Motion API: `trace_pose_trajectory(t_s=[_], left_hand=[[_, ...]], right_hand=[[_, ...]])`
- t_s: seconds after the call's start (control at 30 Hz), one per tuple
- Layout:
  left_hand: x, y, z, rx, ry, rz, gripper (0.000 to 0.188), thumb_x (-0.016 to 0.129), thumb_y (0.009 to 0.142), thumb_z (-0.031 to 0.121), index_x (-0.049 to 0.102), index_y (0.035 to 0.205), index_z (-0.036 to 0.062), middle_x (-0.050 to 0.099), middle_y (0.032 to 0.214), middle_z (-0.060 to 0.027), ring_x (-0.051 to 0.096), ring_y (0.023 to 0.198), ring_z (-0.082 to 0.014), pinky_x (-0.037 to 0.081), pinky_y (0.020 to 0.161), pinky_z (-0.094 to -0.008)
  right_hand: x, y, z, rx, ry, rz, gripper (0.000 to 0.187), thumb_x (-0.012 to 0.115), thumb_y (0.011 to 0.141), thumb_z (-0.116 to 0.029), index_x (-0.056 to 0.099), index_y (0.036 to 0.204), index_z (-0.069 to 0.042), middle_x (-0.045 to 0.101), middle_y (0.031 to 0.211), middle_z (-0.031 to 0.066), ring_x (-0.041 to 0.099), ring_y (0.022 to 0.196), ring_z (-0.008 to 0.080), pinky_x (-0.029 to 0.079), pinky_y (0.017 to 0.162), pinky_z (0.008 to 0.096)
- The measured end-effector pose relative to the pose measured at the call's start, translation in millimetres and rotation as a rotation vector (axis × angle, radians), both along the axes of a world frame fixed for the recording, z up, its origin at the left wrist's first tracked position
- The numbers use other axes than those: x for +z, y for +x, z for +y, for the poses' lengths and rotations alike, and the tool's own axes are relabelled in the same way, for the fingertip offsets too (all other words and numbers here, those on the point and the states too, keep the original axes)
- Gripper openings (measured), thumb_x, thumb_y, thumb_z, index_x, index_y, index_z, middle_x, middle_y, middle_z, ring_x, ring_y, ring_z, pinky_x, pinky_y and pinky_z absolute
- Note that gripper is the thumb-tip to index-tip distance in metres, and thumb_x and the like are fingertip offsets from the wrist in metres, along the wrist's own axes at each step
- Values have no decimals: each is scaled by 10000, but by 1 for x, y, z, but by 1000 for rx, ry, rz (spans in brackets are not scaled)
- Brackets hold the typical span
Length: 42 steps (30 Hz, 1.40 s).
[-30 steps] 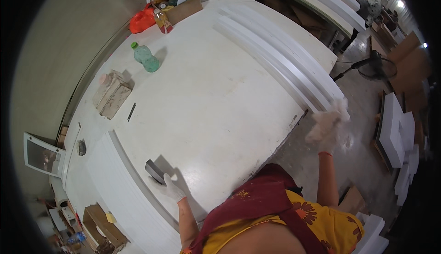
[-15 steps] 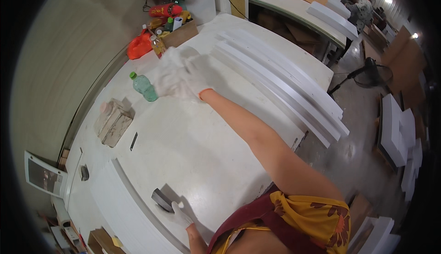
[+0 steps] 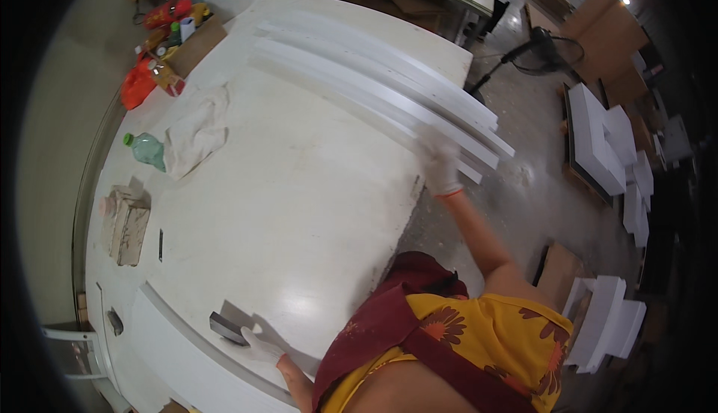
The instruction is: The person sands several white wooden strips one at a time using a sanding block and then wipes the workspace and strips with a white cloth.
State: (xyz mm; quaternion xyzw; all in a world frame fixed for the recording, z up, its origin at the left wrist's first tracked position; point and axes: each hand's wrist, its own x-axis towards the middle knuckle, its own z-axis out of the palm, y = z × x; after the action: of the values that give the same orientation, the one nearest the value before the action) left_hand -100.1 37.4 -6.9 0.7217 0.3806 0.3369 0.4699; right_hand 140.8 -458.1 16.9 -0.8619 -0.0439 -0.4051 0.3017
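My left hand [image 3: 263, 348], in a white glove, grips a dark grey rectangular block [image 3: 226, 328] on the near part of the table, beside a long white board [image 3: 196, 346]. Out at the table's right edge is my right hand [image 3: 439, 160], gloved too and blurred by motion. It is at the near ends of several long white strips [image 3: 404, 103] lying side by side; whether it touches them I cannot make out, and its fingers are smeared. A crumpled white cloth [image 3: 196, 135] lies at the far left, against a clear bottle with a green cap [image 3: 146, 150].
The white table [image 3: 299, 189] carries a marbled block [image 3: 129, 230], a thin dark bar [image 3: 161, 245] and a small dark object [image 3: 114, 322] at left. A cardboard box [image 3: 198, 48] of bottles stands far left. On the floor at right are a black fan [image 3: 540, 50] and stacked white pieces [image 3: 598, 140].
My right hand has let go of the white cloth beside the bottle and swung right to the strips' ends. The view has turned right. My left hand still holds the dark block.
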Motion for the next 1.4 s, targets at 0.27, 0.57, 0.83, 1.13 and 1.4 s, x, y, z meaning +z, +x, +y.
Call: trace_pose_trajectory(t_s=[0.27, 0.57, 0.83, 1.13, 1.4], left_hand=[[-5, -6, 11, -57, -106, -120, 688, 613, 979, 18, 278, 1572, -85, 403, 1578, -232, 422, 1448, -334, 334, 1212, -403], [-7, -5, 17, -17, -28, -50, 672, 693, 947, 79, 379, 1518, -85, 515, 1468, -185, 514, 1330, -275, 375, 1154, -371], [-14, -6, 16, 39, -60, -74, 776, 744, 922, 143, 345, 1553, -67, 453, 1534, -191, 476, 1391, -287, 350, 1177, -376], [-18, -5, 14, 81, -84, -131, 768, 738, 924, 144, 349, 1550, -70, 449, 1535, -206, 472, 1395, -296, 359, 1173, -381], [-18, -6, 10, -2, -208, -233, 694, 671, 958, 147, 357, 1538, -69, 473, 1484, -184, 510, 1299, -266, 402, 1124, -375]], right_hand=[[41, -54, -180, -509, -131, 788, 381, 682, 926, -371, 730, 1184, -94, 731, 1083, 131, 686, 1018, 264, 519, 898, 396], [18, -49, -243, 23, 188, 987, 352, 687, 958, -352, 731, 1071, -22, 619, 789, -21, 539, 698, 79, 432, 620, 269], [113, -65, -202, 14, 173, 1130, 318, 695, 942, -310, 738, 977, 3, 693, 842, 46, 607, 753, 94, 485, 671, 280], [28, -152, -49, 491, 1563, 1380, 380, 631, 989, -210, 600, 1278, 35, 719, 1084, 125, 703, 977, 225, 578, 855, 393], [-25, -166, 156, 784, 1235, 1635, 322, 582, 1035, -229, 659, 1205, 33, 711, 1064, 120, 677, 945, 188, 550, 829, 322]])
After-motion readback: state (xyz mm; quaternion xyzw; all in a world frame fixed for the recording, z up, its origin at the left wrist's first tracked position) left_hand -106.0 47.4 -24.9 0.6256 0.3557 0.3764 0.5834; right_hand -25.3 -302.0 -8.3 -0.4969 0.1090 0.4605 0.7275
